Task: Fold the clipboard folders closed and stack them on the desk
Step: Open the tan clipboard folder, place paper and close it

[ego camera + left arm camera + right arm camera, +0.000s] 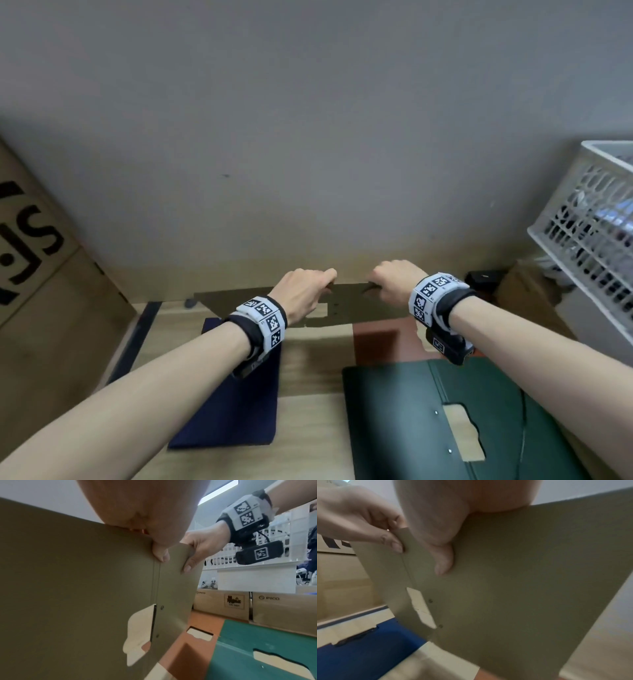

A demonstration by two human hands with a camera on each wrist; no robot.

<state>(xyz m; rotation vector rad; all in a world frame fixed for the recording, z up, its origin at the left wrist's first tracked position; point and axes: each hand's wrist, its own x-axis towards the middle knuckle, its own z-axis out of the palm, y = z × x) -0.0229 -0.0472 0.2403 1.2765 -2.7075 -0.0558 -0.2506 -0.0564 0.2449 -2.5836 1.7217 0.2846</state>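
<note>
An olive clipboard folder [346, 305] stands upright and spread open at the back of the desk, its spine [157, 582] between my hands. My left hand [322, 281] pinches the top edge just left of the spine, thumb [161, 553] on the near face. My right hand [380, 281] pinches the top edge just right of it, thumb [443, 561] on the near face. A closed dark blue folder [236, 394] lies flat under my left forearm. A green folder [411, 428] lies spread open at the front right, over part of an orange folder [380, 342].
The wooden desk [308, 370] ends at a grey wall [308, 137]. A large printed cardboard box [41, 274] stands at the left. At the right a white lattice basket [589, 222] sits above brown cartons [223, 601].
</note>
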